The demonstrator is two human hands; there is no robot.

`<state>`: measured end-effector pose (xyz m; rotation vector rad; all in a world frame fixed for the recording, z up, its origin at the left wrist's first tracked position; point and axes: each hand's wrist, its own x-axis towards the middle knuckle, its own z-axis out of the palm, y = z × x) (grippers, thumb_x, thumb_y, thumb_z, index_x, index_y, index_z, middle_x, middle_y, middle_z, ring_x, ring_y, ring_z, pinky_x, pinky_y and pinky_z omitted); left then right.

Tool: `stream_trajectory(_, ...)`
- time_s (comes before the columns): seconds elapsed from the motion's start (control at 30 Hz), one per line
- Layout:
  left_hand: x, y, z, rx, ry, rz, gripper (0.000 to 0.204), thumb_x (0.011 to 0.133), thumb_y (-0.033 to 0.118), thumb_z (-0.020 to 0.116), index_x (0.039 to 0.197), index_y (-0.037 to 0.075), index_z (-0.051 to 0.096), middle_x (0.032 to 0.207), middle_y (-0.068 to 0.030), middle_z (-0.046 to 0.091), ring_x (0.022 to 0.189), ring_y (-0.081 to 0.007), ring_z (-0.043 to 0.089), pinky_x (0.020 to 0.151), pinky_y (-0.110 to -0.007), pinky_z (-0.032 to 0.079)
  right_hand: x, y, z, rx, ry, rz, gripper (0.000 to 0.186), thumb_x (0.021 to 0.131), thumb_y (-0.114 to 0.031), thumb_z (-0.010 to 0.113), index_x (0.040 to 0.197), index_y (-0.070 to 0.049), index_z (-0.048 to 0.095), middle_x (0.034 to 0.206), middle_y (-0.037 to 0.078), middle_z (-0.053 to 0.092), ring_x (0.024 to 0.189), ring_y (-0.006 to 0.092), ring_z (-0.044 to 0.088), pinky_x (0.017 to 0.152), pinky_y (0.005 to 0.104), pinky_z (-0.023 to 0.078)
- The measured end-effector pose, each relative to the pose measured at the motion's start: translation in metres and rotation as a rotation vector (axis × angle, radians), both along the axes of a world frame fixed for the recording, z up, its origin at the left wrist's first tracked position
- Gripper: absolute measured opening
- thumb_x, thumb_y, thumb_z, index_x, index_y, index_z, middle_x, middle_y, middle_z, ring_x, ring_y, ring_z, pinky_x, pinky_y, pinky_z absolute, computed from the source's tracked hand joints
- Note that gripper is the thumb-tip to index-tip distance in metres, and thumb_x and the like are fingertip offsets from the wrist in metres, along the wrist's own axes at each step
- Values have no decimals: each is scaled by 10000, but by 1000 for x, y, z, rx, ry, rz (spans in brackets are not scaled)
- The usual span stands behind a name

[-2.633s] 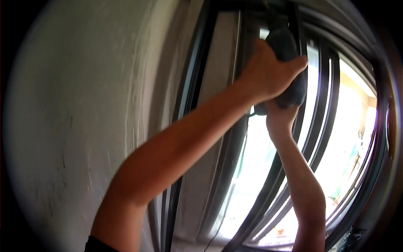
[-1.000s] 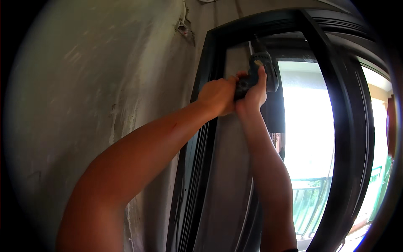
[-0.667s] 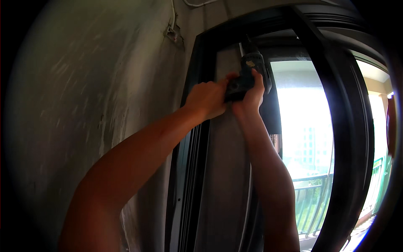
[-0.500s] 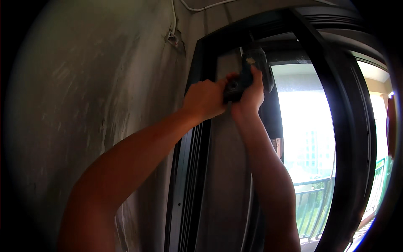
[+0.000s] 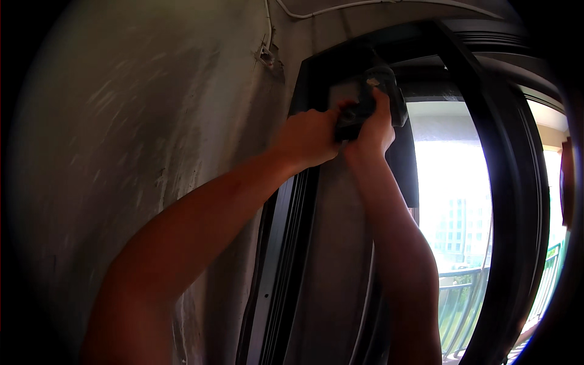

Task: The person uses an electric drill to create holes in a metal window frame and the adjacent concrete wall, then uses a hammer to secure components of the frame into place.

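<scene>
A dark cordless drill (image 5: 384,80) is raised overhead, its front end up against the underside of the black door frame (image 5: 413,38). My right hand (image 5: 376,132) is wrapped round its grip, the thumb lying along the body. From the left side, my left hand (image 5: 307,137) grasps the drill's base, fingers curled over it. Both arms reach upward. The bit cannot be made out against the dark frame.
At left rises a rough, stained grey wall (image 5: 140,134) with a recessed electrical box (image 5: 266,56). A white cable (image 5: 365,5) runs along the top. The glass opening (image 5: 453,182) at right shows a balcony railing (image 5: 459,286) outside.
My view has shifted, so the frame and wall sit further right and lower. The drill has moved up closer to the frame's head, and its bit, visible before, no longer shows.
</scene>
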<state>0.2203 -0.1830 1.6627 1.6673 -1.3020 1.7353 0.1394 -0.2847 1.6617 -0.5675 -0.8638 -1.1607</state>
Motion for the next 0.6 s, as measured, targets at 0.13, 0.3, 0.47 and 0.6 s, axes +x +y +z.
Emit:
stream_trajectory(0.13,2,-3,-2,-19,2,-50,408,852,335,779,1169,79,750,890,-197,786,861,-417,766,796,-531,610,6,-2,4,-9,-16,-36,405,972,-274,739,1191,52,639,827,166,729,713,281,730,695,412,631)
stream_trajectory(0.3,5,-7,-6,-90,19,-66,371,848,328,782,1119,74,767,887,-204,785,842,-421,766,791,-533,612,9,2,5,-5,-10,-41,415,1000,-320,733,1152,51,622,818,171,707,684,313,719,638,428,597)
stream_trajectory(0.47,-1,-5,-5,-65,28,-111,334,840,318,785,1054,62,765,884,-216,777,841,-429,762,788,-540,607,7,-2,8,-22,-4,-19,343,997,-284,737,1172,-5,640,797,141,702,640,256,678,608,408,583)
stream_trajectory(0.6,16,3,-1,-46,6,-156,323,834,285,783,1046,43,756,886,-233,768,846,-445,752,795,-544,600,8,17,4,26,47,23,350,998,-300,739,1168,-12,637,797,131,697,644,263,680,598,414,573)
